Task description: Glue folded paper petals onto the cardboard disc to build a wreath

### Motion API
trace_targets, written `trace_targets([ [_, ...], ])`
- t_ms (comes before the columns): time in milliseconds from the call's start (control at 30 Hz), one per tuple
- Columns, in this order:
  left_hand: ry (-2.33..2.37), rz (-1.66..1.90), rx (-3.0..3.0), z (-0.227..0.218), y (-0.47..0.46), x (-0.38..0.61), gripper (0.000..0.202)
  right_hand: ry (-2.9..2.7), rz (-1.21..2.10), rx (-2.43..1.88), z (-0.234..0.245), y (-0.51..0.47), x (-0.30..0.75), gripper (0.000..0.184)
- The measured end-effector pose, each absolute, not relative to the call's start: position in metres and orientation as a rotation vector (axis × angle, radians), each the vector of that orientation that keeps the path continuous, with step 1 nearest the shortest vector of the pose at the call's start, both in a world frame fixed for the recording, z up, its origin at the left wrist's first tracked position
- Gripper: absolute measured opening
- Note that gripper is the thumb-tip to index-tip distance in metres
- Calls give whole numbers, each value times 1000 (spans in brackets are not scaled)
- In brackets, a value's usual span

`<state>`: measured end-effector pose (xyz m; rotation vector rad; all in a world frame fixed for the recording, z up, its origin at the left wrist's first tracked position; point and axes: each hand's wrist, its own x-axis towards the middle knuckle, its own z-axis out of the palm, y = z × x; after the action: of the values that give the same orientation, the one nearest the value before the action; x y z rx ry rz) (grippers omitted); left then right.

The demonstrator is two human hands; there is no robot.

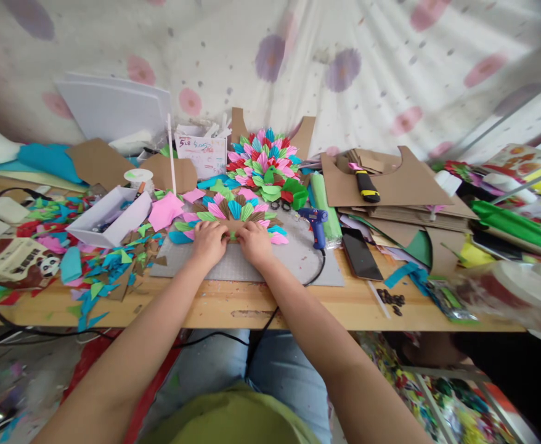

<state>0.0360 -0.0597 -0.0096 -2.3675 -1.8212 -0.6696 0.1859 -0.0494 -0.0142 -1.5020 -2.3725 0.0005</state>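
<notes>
My left hand [208,242] and my right hand [254,240] lie side by side on a half-made fan of folded paper petals [231,213] in pink, green, blue and brown. The fan rests on a grey cutting mat [247,265]. Both hands have their fingers curled and pressed down on the near edge of the fan, where a small green piece [232,235] shows between them. A finished round paper flower [264,161] stands upright behind the fan.
A blue glue gun [315,225] stands right of the mat, its cord running off the wooden table's front edge [233,311]. A white tray [108,217], paper scraps [108,265], cardboard sheets [390,182], a yellow-black knife [366,185] and a dark phone [360,254] crowd the table.
</notes>
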Motion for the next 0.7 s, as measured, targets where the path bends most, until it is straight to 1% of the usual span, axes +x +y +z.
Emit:
trace_targets([
  [133,-1839,-707,-2378,-10,-59,36,10,-2393,13,-1473,-13,-50,187,25],
  [267,-1849,-675,-2379,-12,-58,35,4,-2372,6,-1478,-15,-50,187,24],
  [533,-1832,-682,-2423,-8,-59,36,5,-2372,0,-1466,-15,-49,186,23],
  [700,-1851,-714,-2443,-9,-57,35,15,-2381,53,-1458,-11,-48,186,23],
])
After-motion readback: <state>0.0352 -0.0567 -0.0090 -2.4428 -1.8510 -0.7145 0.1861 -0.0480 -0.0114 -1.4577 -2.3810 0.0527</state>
